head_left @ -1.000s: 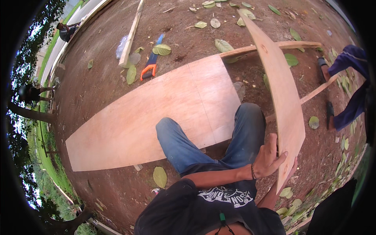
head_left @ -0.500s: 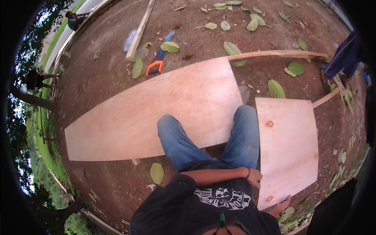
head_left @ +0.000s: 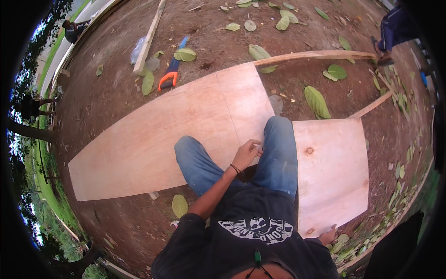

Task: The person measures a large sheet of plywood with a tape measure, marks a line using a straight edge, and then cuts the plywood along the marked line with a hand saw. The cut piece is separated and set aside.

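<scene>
Head view shows the left hand [head_left: 247, 154] half curled mid-frame by the big board [head_left: 162, 135], maybe empty, and the right hand [head_left: 328, 235] touching the small board [head_left: 333, 179] at right, how tightly I can't tell, so a knee [head_left: 280, 132] bump could slide that board.

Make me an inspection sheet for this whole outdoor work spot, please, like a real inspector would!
Surface: reddish-brown bare ground.
Work things: long tapered wooden panel, with a line across it; smaller panel beside the right knee.
Clutter: handsaw with an orange-and-dark handle, scattered leaves, wood strip.
Hands: left hand near the right knee, anything in it unclear; right hand at the smaller panel's lower edge, grip unclear.
Cables: nothing seen; only a neck cord with a green piece.
Surroundings: person in dark trousers at upper right; grass and trees at left.
</scene>
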Action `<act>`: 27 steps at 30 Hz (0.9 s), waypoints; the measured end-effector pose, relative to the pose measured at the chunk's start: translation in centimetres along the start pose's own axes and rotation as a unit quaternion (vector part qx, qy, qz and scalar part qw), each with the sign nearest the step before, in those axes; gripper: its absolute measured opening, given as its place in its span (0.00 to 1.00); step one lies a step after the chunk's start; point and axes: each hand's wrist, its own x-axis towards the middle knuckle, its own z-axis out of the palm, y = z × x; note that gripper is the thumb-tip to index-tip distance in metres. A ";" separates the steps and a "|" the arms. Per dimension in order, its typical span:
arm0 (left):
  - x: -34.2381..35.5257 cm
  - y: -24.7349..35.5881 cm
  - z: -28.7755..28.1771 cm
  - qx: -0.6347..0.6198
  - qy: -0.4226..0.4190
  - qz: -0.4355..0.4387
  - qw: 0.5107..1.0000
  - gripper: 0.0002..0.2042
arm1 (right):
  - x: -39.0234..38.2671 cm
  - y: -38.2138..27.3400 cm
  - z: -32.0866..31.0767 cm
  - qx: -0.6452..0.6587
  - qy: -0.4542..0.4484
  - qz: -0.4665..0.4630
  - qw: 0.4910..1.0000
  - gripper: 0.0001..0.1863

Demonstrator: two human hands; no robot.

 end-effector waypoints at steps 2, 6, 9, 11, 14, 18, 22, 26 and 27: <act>-0.1 -2.6 -4.0 0.396 0.111 0.026 0.911 0.23 | -3.7 1.7 0.7 -0.070 0.036 -0.014 0.997 0.38; -1.6 -2.8 -6.5 0.576 -0.016 -0.107 0.810 0.33 | -9.4 4.4 0.6 -0.132 0.081 0.019 0.988 0.38; -1.6 -3.3 -6.2 0.597 -0.040 -0.129 0.791 0.35 | -12.5 6.1 0.5 -0.156 0.090 0.042 0.983 0.38; -1.5 -4.6 -6.9 0.592 -0.021 -0.122 0.796 0.35 | -13.7 6.6 0.2 -0.161 0.087 0.054 0.982 0.38; -1.2 -3.3 -5.4 0.590 -0.027 -0.099 0.801 0.36 | -14.7 7.2 -1.2 -0.153 0.106 0.069 0.980 0.38; -2.2 -3.3 -4.3 0.562 -0.040 -0.075 0.823 0.35 | -14.6 6.8 -2.9 -0.152 0.117 0.078 0.978 0.38; -2.8 -3.4 -2.6 0.569 -0.066 -0.060 0.817 0.35 | -13.9 5.9 -5.2 -0.141 0.131 0.081 0.978 0.38; -3.0 -2.5 -1.0 0.579 -0.114 -0.044 0.806 0.34 | -12.8 5.0 -7.0 -0.132 0.144 0.080 0.977 0.39; -2.8 -1.9 -0.9 0.572 -0.123 -0.051 0.809 0.35 | -12.4 4.7 -7.3 -0.128 0.149 0.077 0.977 0.39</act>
